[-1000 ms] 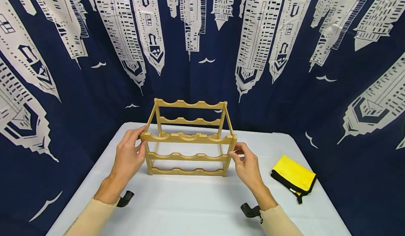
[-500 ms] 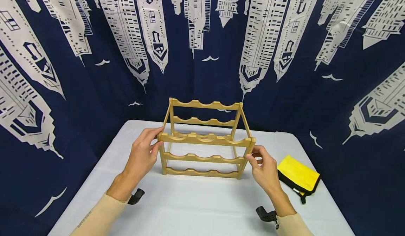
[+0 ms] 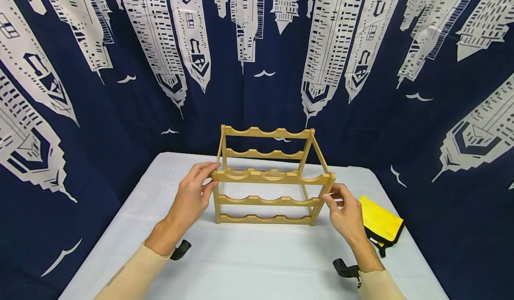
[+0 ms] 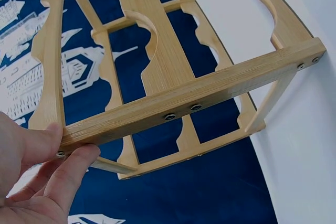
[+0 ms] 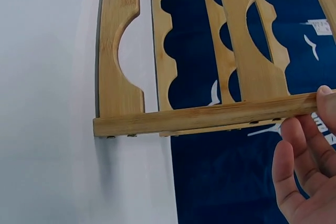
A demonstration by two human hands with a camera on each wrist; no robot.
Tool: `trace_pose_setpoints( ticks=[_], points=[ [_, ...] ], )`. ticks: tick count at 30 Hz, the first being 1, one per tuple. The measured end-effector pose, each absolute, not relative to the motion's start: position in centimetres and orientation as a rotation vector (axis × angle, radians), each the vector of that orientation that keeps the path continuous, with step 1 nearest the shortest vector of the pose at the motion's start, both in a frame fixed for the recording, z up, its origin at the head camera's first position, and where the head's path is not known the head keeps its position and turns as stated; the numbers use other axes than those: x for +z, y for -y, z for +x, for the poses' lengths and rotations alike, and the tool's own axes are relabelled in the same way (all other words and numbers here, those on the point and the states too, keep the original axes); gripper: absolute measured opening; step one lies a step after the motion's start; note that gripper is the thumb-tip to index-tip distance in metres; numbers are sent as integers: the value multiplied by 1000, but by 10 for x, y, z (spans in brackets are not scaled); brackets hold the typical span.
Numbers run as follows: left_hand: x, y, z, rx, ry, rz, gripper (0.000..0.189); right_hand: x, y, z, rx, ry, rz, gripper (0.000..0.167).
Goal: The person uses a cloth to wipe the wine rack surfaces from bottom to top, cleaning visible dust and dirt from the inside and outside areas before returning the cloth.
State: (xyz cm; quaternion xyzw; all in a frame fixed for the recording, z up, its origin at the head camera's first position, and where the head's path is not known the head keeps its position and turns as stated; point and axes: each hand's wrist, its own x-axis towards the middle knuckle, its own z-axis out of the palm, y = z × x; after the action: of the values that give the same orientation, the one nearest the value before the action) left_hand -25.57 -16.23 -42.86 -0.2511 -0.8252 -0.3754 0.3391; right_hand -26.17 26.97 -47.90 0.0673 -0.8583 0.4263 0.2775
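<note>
A light wooden wine rack [image 3: 273, 177] with scalloped rails stands upright on the white table. My left hand [image 3: 186, 206] pinches its front left post near the top. The left wrist view shows the thumb on one face of that post [image 4: 173, 97] and fingers on the other. On the opposite side, my right hand [image 3: 347, 215] holds the front right post between thumb and fingers, a bit below the top rail. In the right wrist view the thumb lies over the post [image 5: 210, 115], with fingertips beneath it. No bottles sit in the rack.
A yellow folded item with black edging [image 3: 381, 219] lies to the right, partly behind my right hand. The white table [image 3: 257, 264] extends in front of the rack. Dark blue fabric with white skyline prints [image 3: 249, 99] hangs behind and at both sides.
The rack has shifted to the right across the table, with both hands holding it throughout. My right hand now overlaps the yellow item's left edge. The camera view has shifted slightly.
</note>
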Motion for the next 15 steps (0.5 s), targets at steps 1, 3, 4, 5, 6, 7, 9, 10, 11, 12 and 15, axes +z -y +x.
trace_pose_setpoints(
  ticks=[1,3,4,5,6,7,9,10,11,12,15],
  points=[
    [-428,161,-256,-978,2154,-657,61,-480,-271,-263,1148,2300,182,21],
    [-428,160,-256,-975,2165,-654,61,-481,-274,-264,1161,2298,190,22],
    [-428,160,-256,-973,2165,-650,61,-482,-276,-265,1168,2302,197,22],
    [-429,160,-256,-969,2164,-646,61,-483,-277,-266,1176,2308,208,23],
    [-429,160,-256,-966,2162,-643,61,-484,-279,-267,1182,2317,221,23],
    [-429,160,-256,-964,2158,-640,61,-484,-280,-268,1186,2327,239,23],
    [-430,161,-256,-961,2152,-636,61,-486,-284,-269,1191,2345,280,25],
    [-430,160,-256,-964,2149,-638,61,-486,-287,-270,1195,2353,297,26],
    [-430,160,-257,-965,2149,-641,61,-487,-290,-270,1197,2362,312,27],
    [-430,160,-257,-969,2150,-643,62,-487,-293,-270,1194,2373,321,28],
    [-431,157,-258,-974,2159,-646,62,-491,-306,-269,1181,2404,309,29]
  ],
)
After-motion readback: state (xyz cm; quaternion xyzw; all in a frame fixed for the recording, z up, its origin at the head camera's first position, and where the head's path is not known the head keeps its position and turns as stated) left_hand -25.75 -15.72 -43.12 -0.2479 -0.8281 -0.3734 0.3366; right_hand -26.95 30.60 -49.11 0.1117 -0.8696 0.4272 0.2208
